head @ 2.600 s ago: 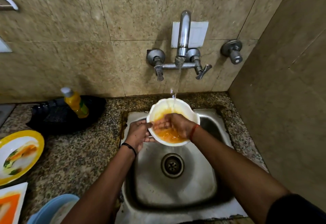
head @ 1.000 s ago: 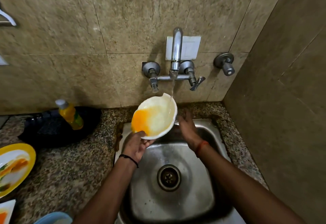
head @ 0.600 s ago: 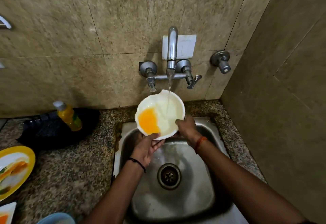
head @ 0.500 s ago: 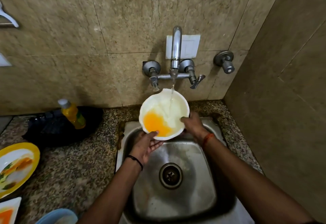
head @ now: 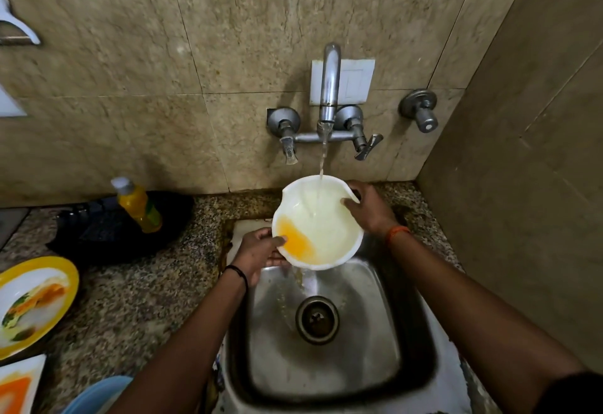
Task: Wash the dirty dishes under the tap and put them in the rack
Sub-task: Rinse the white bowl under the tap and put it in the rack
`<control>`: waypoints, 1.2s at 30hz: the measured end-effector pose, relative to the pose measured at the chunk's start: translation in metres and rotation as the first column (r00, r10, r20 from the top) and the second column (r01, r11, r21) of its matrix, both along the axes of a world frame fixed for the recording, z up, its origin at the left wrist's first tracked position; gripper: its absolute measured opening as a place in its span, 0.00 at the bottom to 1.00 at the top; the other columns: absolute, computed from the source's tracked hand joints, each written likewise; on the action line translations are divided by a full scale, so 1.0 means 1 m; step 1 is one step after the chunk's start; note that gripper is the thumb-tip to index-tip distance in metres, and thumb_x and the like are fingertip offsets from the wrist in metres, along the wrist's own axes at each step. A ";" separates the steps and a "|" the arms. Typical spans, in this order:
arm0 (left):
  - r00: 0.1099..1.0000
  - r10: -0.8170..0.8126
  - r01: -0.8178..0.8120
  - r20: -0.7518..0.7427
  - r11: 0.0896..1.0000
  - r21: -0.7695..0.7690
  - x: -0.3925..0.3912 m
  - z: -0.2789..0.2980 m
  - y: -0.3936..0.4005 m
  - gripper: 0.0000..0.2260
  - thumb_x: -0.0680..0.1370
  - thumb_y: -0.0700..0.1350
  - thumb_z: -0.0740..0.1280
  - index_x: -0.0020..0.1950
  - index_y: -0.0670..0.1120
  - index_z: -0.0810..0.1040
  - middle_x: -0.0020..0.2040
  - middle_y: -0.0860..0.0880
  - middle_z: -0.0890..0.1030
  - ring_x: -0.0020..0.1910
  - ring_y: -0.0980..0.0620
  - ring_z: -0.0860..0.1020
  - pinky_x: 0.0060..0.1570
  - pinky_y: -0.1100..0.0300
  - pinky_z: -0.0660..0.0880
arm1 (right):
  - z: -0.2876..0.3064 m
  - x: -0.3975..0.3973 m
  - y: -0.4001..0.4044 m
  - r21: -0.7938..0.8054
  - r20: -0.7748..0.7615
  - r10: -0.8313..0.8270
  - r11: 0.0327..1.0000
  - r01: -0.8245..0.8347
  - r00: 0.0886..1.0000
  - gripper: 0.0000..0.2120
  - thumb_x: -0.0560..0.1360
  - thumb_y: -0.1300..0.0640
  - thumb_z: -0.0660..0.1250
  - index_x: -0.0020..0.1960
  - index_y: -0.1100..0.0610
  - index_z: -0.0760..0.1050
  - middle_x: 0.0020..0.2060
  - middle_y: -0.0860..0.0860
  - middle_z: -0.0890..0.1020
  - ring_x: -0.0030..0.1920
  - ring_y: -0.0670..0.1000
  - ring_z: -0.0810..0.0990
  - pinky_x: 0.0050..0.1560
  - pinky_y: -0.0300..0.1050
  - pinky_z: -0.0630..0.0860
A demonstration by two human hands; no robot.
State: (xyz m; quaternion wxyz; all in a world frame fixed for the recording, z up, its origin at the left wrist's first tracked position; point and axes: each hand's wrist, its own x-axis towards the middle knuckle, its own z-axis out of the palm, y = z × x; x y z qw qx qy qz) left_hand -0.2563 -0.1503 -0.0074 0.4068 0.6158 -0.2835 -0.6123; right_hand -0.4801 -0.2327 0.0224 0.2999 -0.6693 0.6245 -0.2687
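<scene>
White bowl [head: 326, 234] with orange residue, gripped by both hands, under the running tap [head: 329, 87], above the sink [head: 326, 364].

The right hand [head: 370, 209] has shifted its grip to the white bowl [head: 321, 227]'s far rim; rinse water now apparently spills over its near edge.

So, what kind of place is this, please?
Most likely a small home kitchen's washing corner: a steel sink set in a speckled granite counter, a wall-mounted metal tap running water into a white bowl with orange residue, and a dirty yellow-rimmed plate waiting alongside.
</scene>
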 end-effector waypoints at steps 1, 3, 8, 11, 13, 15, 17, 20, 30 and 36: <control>1.000 -0.004 0.004 0.019 1.000 0.015 0.000 0.003 0.000 0.06 0.76 0.35 0.67 0.53 0.40 0.78 0.43 0.43 0.83 0.32 0.48 0.83 0.34 0.54 0.82 | -0.002 0.000 0.001 0.018 0.002 -0.018 1.000 0.018 1.000 0.16 0.74 0.60 0.67 0.61 0.52 0.78 0.55 0.50 0.83 0.54 0.52 0.80 0.56 0.50 0.77; 0.997 0.015 -0.016 0.081 1.000 0.013 0.000 0.012 -0.001 0.04 0.76 0.34 0.67 0.48 0.40 0.78 0.40 0.42 0.83 0.29 0.49 0.83 0.30 0.56 0.81 | -0.011 0.001 0.004 0.098 0.034 -0.045 0.994 0.042 0.998 0.16 0.75 0.61 0.67 0.63 0.54 0.77 0.56 0.52 0.82 0.55 0.53 0.80 0.57 0.49 0.76; 0.931 0.047 -0.022 0.361 0.997 -0.073 0.002 0.036 -0.009 0.04 0.72 0.37 0.69 0.38 0.38 0.79 0.34 0.39 0.82 0.26 0.45 0.80 0.26 0.53 0.81 | -0.037 0.008 0.014 0.379 0.119 -0.078 0.925 0.027 0.990 0.17 0.76 0.68 0.63 0.65 0.63 0.74 0.58 0.60 0.80 0.57 0.59 0.79 0.56 0.52 0.77; 0.713 0.007 0.150 0.701 0.975 -0.163 0.006 0.049 -0.011 0.13 0.65 0.50 0.68 0.29 0.40 0.78 0.26 0.42 0.80 0.26 0.43 0.80 0.30 0.54 0.79 | -0.047 0.016 0.030 0.540 0.246 -0.100 0.840 -0.050 0.964 0.18 0.76 0.69 0.58 0.65 0.61 0.71 0.54 0.59 0.79 0.53 0.60 0.79 0.41 0.54 0.81; 0.513 0.003 0.283 0.858 0.943 -0.173 0.008 0.050 -0.009 0.17 0.63 0.53 0.65 0.28 0.38 0.73 0.25 0.42 0.77 0.28 0.42 0.77 0.28 0.58 0.68 | -0.051 0.021 0.038 0.556 0.312 -0.142 0.829 -0.059 0.939 0.19 0.76 0.69 0.57 0.65 0.58 0.70 0.54 0.57 0.78 0.53 0.59 0.79 0.38 0.51 0.81; 0.436 0.037 0.338 0.899 0.919 -0.202 0.011 0.046 -0.006 0.13 0.65 0.51 0.65 0.28 0.42 0.72 0.29 0.41 0.78 0.30 0.41 0.76 0.30 0.59 0.61 | -0.051 0.023 0.040 0.507 0.350 -0.179 0.862 -0.025 0.919 0.21 0.76 0.70 0.58 0.66 0.57 0.70 0.53 0.56 0.79 0.50 0.59 0.80 0.33 0.47 0.81; 0.468 0.060 0.325 0.882 0.916 -0.235 0.018 0.037 -0.003 0.12 0.65 0.50 0.63 0.34 0.41 0.79 0.33 0.40 0.81 0.34 0.41 0.79 0.31 0.59 0.65 | -0.051 0.020 0.037 0.433 0.380 -0.215 0.901 0.032 0.900 0.20 0.75 0.70 0.61 0.66 0.59 0.71 0.53 0.58 0.80 0.50 0.61 0.80 0.35 0.51 0.81; 0.681 0.055 0.181 0.731 0.954 -0.240 0.024 0.014 0.001 0.11 0.70 0.46 0.68 0.47 0.42 0.85 0.41 0.45 0.85 0.41 0.45 0.82 0.42 0.58 0.75 | -0.040 0.014 0.033 0.283 0.387 -0.218 0.953 0.110 0.896 0.19 0.73 0.71 0.66 0.63 0.63 0.75 0.56 0.60 0.81 0.55 0.59 0.80 0.53 0.60 0.79; 0.995 0.067 -0.072 0.072 0.995 0.072 0.002 -0.009 0.011 0.12 0.77 0.36 0.64 0.60 0.42 0.77 0.48 0.39 0.82 0.36 0.46 0.81 0.26 0.59 0.79 | 0.008 0.006 0.015 0.093 -0.056 -0.065 0.993 0.070 0.996 0.14 0.63 0.53 0.71 0.48 0.49 0.83 0.41 0.47 0.86 0.43 0.49 0.84 0.48 0.47 0.81; 0.941 0.005 0.000 0.338 1.000 -0.015 0.008 0.024 -0.005 0.06 0.74 0.39 0.68 0.43 0.35 0.78 0.31 0.39 0.80 0.21 0.48 0.79 0.25 0.55 0.80 | -0.022 -0.003 0.021 0.365 0.061 -0.173 0.921 0.140 0.983 0.07 0.65 0.66 0.68 0.41 0.62 0.83 0.40 0.60 0.85 0.44 0.58 0.84 0.45 0.55 0.81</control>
